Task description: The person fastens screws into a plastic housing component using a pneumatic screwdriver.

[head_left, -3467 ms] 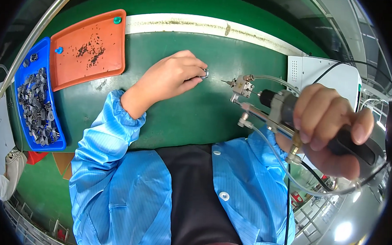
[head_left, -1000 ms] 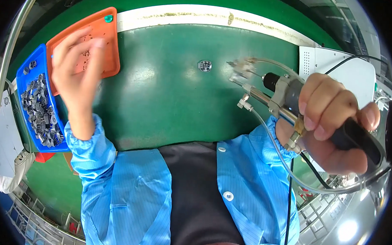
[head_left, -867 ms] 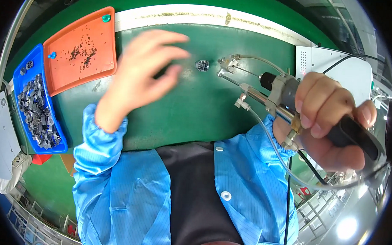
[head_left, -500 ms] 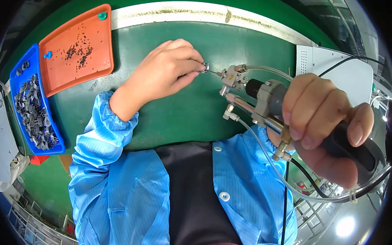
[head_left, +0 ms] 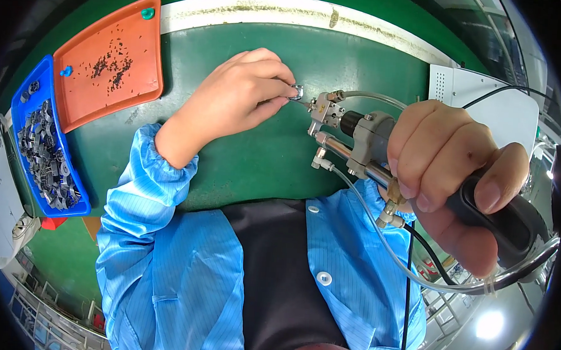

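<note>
Between the fingertips of my left hand (head_left: 243, 95) is a small dark-and-silver part (head_left: 298, 91), held over the green table; its shape is mostly hidden by the fingers. My right hand (head_left: 450, 167) is wrapped round the black handle of a dispensing gun (head_left: 363, 141) with a metal valve head, fittings and hoses. The gun points left, and its thin needle tip reaches the part, at or very near it. Whether the tip touches it I cannot tell.
At the left lies an orange tray (head_left: 148, 75) with many tiny black pieces and two small caps. A blue tray (head_left: 79, 194) beside it is heaped with dark grey parts. A white box (head_left: 484, 109) stands at the right. Clear hoses (head_left: 408, 268) loop round the gun.
The gun in my right hand has shifted a little to the left, bringing its needle closer to the part. The part in my left hand has moved slightly right and up in view.
</note>
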Available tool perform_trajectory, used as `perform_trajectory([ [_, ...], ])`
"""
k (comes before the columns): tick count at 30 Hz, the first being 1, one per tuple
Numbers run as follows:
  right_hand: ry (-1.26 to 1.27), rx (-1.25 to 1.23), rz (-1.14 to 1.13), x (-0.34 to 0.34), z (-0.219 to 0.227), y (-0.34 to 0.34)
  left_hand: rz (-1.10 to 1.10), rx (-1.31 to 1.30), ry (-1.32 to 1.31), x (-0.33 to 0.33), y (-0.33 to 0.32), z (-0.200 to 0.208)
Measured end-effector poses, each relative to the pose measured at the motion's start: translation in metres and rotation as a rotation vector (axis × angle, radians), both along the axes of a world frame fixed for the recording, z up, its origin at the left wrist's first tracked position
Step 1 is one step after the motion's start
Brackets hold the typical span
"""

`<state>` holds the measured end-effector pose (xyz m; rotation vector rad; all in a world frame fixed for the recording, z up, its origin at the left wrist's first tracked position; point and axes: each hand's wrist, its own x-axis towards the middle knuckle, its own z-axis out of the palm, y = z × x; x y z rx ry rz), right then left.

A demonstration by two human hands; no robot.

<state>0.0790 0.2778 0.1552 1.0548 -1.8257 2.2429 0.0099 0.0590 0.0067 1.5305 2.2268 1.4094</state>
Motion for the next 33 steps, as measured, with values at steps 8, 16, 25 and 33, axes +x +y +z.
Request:
perform_trajectory([
  [8,0.047,0.079,0.011,0.000,0.000,0.007,-0.015,0.016,0.012,-0.004,0.004,0.001],
  [16,0.027,0.093,0.093,-0.011,0.003,-0.006,-0.001,0.042,0.025,-0.003,0.003,-0.001],
  [25,0.117,0.046,-0.027,0.001,0.015,-0.028,-0.016,0.061,-0.012,0.000,-0.004,-0.009],
  [33,0.257,-0.036,-0.039,0.017,0.075,0.017,-0.023,0.082,0.025,-0.004,-0.007,-0.009],
])
